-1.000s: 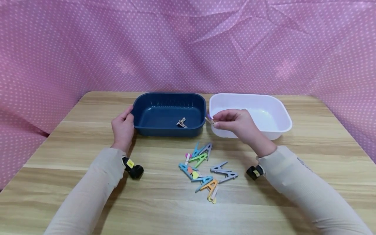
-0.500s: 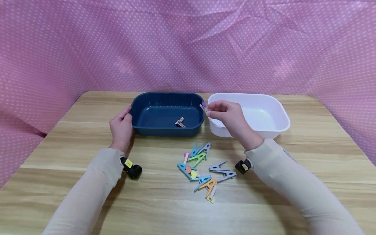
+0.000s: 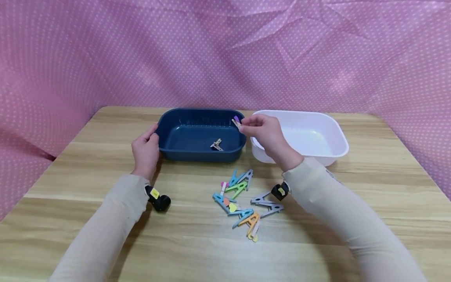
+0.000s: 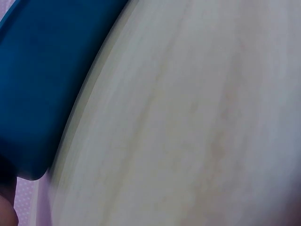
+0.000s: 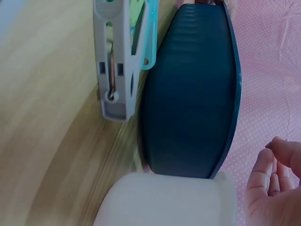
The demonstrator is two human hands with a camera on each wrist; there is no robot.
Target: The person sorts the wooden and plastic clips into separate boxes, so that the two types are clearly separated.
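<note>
A cluster of clothespins (image 3: 232, 207) lies nearest me on the table (image 3: 190, 250). Beyond it, my left hand (image 3: 146, 153) grips the left end of the blue tub (image 3: 190, 137). Well apart from it, my right hand (image 3: 266, 131) pinches a purple-topped clothespin (image 3: 236, 123) over the tub's right end. Wooden clips (image 3: 216, 145) lie inside. A pink curtain (image 3: 225, 51) hangs behind.

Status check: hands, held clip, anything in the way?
Left hand holding left end of blue tray. Right hand pinching purple-topped clip, above tray's right end. Nothing visibly in the way.
</note>
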